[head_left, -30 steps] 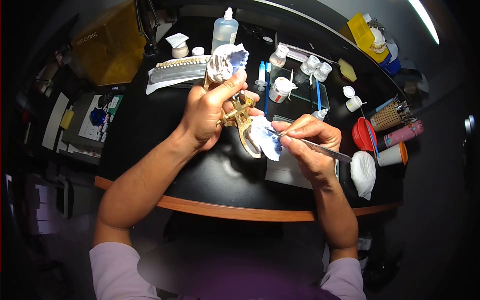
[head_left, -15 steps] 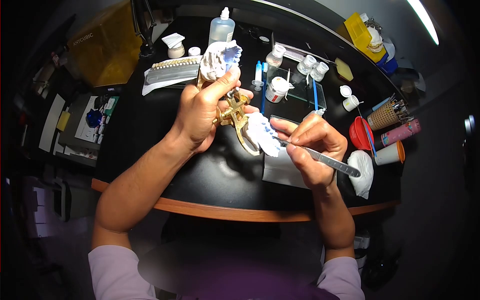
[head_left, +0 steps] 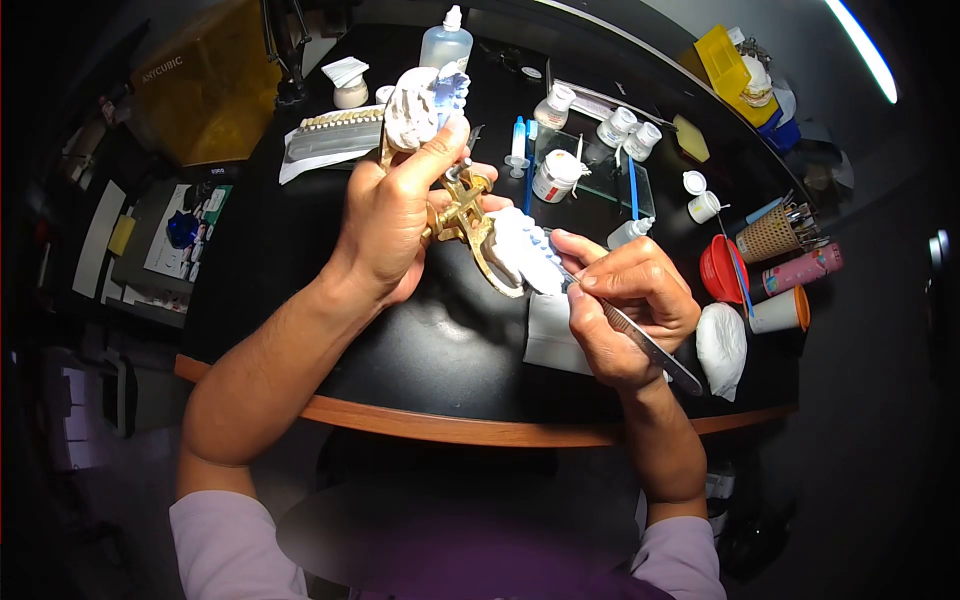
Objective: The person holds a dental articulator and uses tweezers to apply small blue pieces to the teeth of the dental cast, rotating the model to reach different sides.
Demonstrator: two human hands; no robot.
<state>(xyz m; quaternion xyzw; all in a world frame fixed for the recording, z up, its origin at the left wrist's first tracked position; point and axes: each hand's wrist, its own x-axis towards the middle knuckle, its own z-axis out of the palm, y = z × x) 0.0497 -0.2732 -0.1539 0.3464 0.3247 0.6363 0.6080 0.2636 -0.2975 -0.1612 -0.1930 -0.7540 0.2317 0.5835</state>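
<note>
My left hand is wrapped round a brass articulator, which is opened wide. One white plaster cast with a bluish tooth side sits at its upper end, by my thumb. The other plaster cast, with a row of teeth, is on the lower arm and faces right. My right hand pinches a slim metal instrument like a scalpel handle or tweezers. Its tip is at the right edge of the lower cast, partly hidden by my fingers.
On the black table stand a clear bottle, a tooth shade strip, a syringe, white jars, a red bowl, a cup and a white bundle. White paper lies below the right hand.
My left hand has shifted left and slightly up with the articulator, and the lower cast has turned to show its teeth. The metal instrument now slants more steeply in my right hand.
</note>
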